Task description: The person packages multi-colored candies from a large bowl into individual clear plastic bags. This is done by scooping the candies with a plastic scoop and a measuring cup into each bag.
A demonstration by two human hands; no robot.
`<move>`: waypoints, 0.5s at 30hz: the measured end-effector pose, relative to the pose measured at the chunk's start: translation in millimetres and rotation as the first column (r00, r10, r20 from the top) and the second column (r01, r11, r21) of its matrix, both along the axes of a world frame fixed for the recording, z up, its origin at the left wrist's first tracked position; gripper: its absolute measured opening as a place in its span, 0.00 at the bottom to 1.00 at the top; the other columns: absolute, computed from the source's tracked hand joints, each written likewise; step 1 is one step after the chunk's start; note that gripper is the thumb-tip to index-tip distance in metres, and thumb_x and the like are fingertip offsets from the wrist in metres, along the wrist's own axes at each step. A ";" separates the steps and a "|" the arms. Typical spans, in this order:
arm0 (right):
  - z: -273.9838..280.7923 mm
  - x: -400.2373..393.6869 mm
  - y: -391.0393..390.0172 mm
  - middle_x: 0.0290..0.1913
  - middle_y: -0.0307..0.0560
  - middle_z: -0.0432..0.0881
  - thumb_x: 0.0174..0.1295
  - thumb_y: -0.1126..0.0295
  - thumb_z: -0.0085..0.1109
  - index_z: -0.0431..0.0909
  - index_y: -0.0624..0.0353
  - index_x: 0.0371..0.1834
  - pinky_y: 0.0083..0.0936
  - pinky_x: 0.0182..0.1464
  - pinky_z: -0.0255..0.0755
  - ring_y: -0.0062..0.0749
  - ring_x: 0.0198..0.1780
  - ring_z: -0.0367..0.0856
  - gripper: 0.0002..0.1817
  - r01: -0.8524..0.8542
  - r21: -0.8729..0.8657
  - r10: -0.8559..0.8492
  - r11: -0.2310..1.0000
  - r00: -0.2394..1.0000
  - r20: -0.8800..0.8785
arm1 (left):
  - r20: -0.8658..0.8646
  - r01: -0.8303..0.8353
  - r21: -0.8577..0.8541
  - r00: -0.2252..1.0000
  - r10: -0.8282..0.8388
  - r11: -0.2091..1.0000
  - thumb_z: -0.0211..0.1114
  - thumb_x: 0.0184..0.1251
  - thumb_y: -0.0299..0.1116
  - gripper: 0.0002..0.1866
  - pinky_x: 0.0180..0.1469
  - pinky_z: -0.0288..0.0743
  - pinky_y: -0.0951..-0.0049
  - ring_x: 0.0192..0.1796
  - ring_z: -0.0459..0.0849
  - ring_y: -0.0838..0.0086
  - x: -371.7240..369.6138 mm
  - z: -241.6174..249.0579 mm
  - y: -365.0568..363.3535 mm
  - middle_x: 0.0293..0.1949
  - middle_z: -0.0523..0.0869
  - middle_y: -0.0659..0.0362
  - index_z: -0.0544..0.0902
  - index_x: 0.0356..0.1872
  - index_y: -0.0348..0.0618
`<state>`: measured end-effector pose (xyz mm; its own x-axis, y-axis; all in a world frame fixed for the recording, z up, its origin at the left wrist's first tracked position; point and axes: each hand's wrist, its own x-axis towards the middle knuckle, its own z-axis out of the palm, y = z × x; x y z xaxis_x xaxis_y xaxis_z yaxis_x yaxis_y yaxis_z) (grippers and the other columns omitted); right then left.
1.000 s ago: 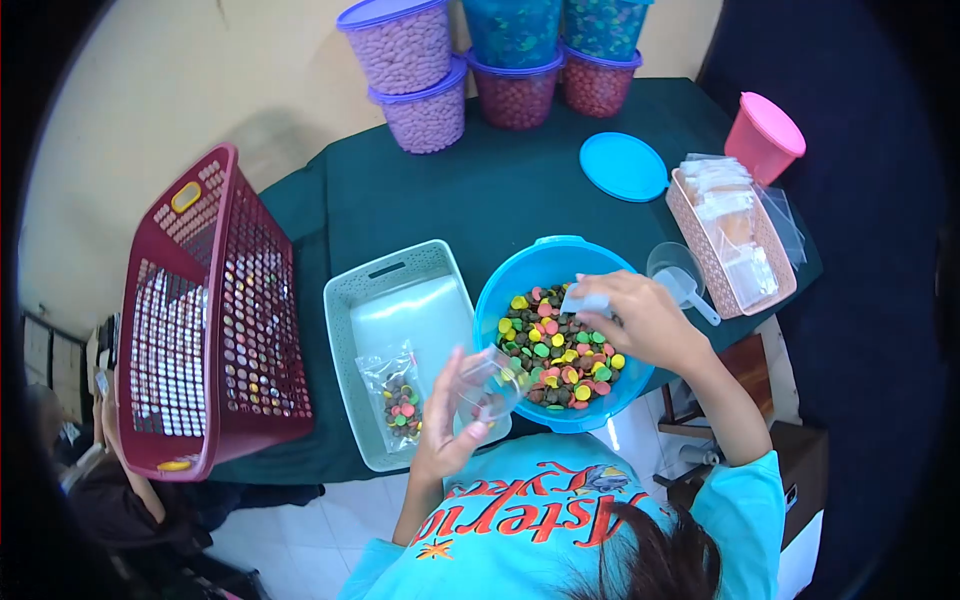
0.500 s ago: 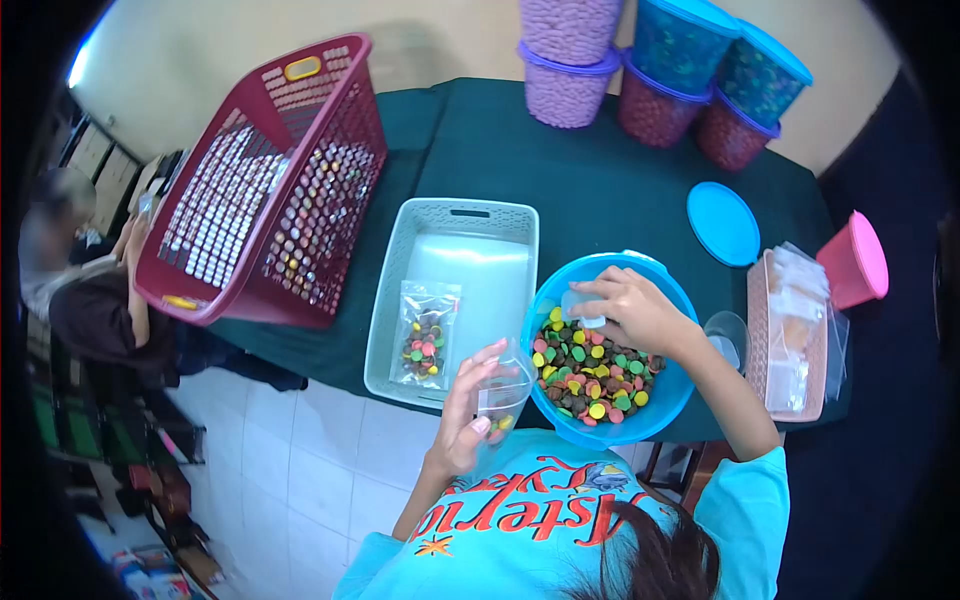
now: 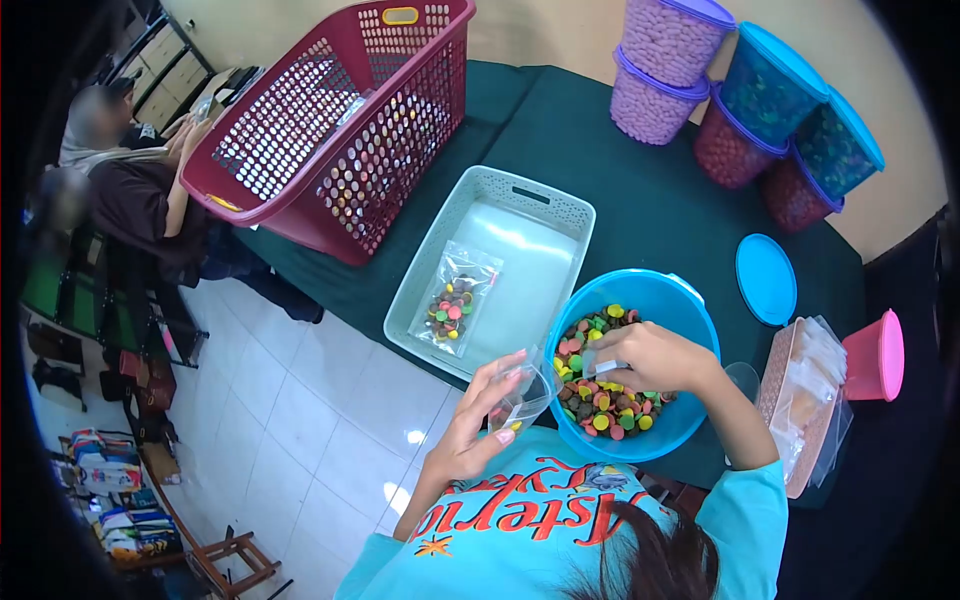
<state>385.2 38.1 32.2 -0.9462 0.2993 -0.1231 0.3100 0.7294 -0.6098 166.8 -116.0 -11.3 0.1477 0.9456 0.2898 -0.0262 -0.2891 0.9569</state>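
My left hand (image 3: pixel 478 420) is wrapped round a clear plastic bag (image 3: pixel 522 402) with a few candies at its bottom, beside the blue bowl's left rim. Inside the blue bowl (image 3: pixel 693 420), my right hand (image 3: pixel 650 358) is closed on a small clear scoop (image 3: pixel 598 366) over the colourful candies (image 3: pixel 605 405). The candies are brown, green, yellow and pink discs. To the left, a filled clear bag (image 3: pixel 455 305) lies in the pale green tray (image 3: pixel 408 290).
A maroon basket (image 3: pixel 320 225) stands at the back left, stacked lidded tubs (image 3: pixel 660 75) at the back right. A blue lid (image 3: pixel 766 280), a pink basket of bags (image 3: pixel 805 440) and a pink container (image 3: pixel 875 357) are on the right. Another person (image 3: pixel 135 200) is at the far left.
The view has turned, shifting the table's objects in the frame. My right hand has moved lower into the bowl with the scoop. My left hand still holds its bag.
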 end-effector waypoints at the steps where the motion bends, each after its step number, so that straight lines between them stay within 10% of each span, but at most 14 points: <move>1: 2.6 1.8 3.2 0.36 0.50 0.80 0.51 0.72 0.55 0.80 0.58 0.35 0.35 0.38 0.73 0.43 0.36 0.79 0.09 -0.032 -0.050 0.037 0.998 0.992 0.120 | -0.006 0.006 -0.006 1.000 -0.006 1.000 0.54 0.53 0.35 0.37 0.56 0.62 0.52 0.60 0.63 0.50 0.2 -0.6 -0.6 0.63 0.55 0.44 0.52 0.67 0.60; 4: 35.5 4.8 7.7 0.33 0.48 0.80 0.52 0.70 0.55 0.79 0.58 0.33 0.32 0.39 0.73 0.42 0.37 0.78 0.07 -0.022 -0.129 0.063 0.991 0.943 0.328 | 0.051 -0.018 -0.047 0.998 0.021 0.999 0.61 0.47 0.34 0.46 0.60 0.58 0.53 0.62 0.61 0.51 7.1 3.0 -1.1 0.64 0.55 0.45 0.45 0.68 0.56; 8: 1.8 27.5 11.4 0.38 0.49 0.80 0.51 0.69 0.57 0.79 0.58 0.35 0.33 0.41 0.73 0.44 0.38 0.79 0.09 0.319 0.311 -0.360 0.895 0.929 0.082 | 0.006 0.063 -0.115 0.998 -0.062 0.991 0.67 0.41 0.35 0.53 0.62 0.54 0.54 0.64 0.60 0.53 7.6 6.5 7.9 0.64 0.55 0.45 0.41 0.68 0.47; 15: -5.0 32.8 -2.5 0.37 0.54 0.79 0.50 0.69 0.57 0.79 0.60 0.37 0.36 0.39 0.73 0.48 0.34 0.79 0.12 0.406 0.269 -0.462 0.873 0.865 0.193 | -0.017 0.180 -0.152 0.983 -0.185 0.972 0.70 0.39 0.38 0.54 0.64 0.51 0.56 0.64 0.60 0.54 5.3 7.0 26.4 0.63 0.58 0.46 0.45 0.67 0.40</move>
<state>418.0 35.6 27.2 -0.6611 0.7177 -0.2185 0.7434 0.5876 -0.3195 172.1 -89.6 -4.3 0.3287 0.9340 0.1402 -0.0351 -0.1363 0.9900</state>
